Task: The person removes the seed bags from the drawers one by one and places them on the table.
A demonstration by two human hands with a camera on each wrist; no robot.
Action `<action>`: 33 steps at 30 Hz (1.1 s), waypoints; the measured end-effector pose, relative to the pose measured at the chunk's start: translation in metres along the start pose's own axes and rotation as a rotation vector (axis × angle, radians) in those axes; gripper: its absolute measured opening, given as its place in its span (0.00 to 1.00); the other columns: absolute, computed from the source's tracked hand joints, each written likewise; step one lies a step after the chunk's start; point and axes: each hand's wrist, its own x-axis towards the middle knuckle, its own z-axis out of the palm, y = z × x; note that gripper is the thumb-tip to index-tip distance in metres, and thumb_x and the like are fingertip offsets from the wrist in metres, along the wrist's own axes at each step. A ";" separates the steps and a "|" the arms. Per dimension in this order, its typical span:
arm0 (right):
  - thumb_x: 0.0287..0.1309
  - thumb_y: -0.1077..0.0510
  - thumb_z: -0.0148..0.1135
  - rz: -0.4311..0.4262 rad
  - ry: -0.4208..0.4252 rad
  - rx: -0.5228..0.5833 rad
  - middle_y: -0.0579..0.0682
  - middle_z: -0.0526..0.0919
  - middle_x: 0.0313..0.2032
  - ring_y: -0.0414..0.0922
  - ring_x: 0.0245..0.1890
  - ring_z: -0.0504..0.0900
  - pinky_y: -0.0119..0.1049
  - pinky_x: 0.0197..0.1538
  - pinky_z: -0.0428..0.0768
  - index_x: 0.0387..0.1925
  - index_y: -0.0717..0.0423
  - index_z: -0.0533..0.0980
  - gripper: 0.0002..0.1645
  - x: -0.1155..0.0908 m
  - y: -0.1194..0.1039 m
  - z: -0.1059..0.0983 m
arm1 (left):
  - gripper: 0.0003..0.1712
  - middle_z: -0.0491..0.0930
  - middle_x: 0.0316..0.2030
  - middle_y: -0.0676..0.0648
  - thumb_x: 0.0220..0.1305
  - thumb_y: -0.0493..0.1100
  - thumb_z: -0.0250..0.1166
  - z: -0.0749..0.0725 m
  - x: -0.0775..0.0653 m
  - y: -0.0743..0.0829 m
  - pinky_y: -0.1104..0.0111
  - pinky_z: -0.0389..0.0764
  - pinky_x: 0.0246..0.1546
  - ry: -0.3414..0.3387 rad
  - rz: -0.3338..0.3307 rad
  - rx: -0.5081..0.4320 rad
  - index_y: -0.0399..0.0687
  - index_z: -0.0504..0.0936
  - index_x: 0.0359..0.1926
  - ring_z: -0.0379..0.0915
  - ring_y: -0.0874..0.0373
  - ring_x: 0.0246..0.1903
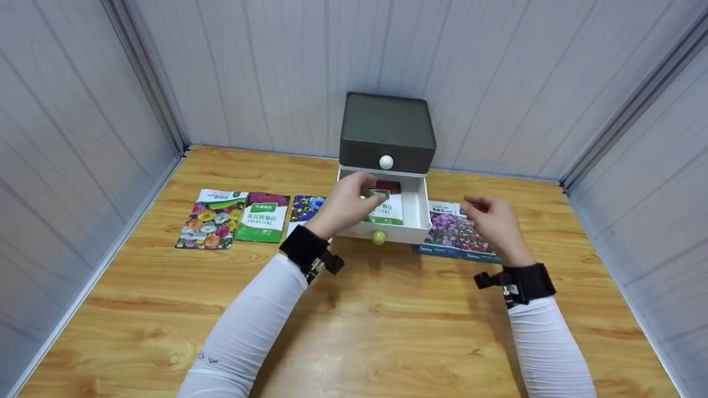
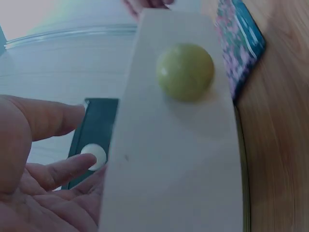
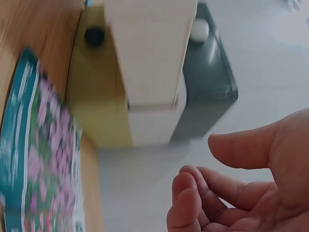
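A small drawer unit (image 1: 388, 121) stands by the back wall. Its middle white drawer (image 1: 416, 213), with a yellow-green knob (image 1: 379, 237), is pulled out. Inside lies a green and white seed packet (image 1: 391, 207), partly hidden by my left hand (image 1: 348, 203). That hand hovers over the drawer's left side; in the left wrist view thumb and fingers are apart with nothing between them. My right hand (image 1: 494, 224) is in the air over two flower seed packets (image 1: 442, 232) to the right of the drawer. Its fingers are loosely bent and hold nothing.
Left of the drawer lie a multicoloured flower packet (image 1: 213, 221), a green and white packet (image 1: 263, 218) and a blue flower packet (image 1: 306, 209), partly covered by my left hand. The top dark drawer with a white knob (image 1: 386, 162) and the bottom yellow drawer (image 3: 94, 87) are closed.
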 end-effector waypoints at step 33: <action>0.79 0.59 0.58 -0.175 -0.167 -0.590 0.64 0.87 0.45 0.58 0.42 0.82 0.54 0.50 0.83 0.47 0.68 0.83 0.14 0.031 -0.099 0.092 | 0.11 0.87 0.43 0.41 0.79 0.42 0.64 0.013 0.016 0.004 0.52 0.86 0.41 -0.053 -0.133 0.486 0.37 0.85 0.51 0.82 0.47 0.39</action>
